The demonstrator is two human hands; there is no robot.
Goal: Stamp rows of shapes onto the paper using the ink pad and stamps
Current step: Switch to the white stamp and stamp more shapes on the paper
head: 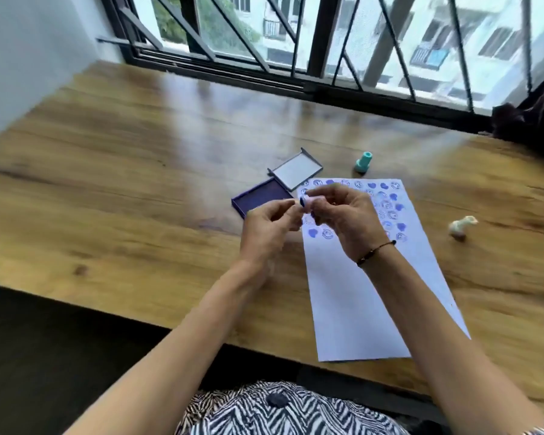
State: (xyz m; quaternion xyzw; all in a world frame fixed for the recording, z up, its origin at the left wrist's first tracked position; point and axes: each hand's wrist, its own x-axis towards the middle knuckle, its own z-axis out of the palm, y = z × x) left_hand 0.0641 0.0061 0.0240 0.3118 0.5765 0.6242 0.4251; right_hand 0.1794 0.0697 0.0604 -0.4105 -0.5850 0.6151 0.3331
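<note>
A white paper (358, 293) lies on the wooden table with several rows of blue hearts and smiley faces (387, 202) stamped across its top. Above its left edge both hands meet around a small pale stamp (308, 204) with a dark inked face. My right hand (343, 215) pinches the stamp's body. My left hand (270, 227) touches its inked end with the fingertips. The open purple ink pad (258, 199) sits just left of the paper, partly hidden behind my left hand. Its lid (296, 171) lies beside it, further back.
A teal stamp (363, 161) stands upright beyond the paper's top edge. A cream stamp (462, 226) lies on its side to the right of the paper. Behind the table runs a black-framed window with bars. A dark cloth (531, 120) sits at the far right.
</note>
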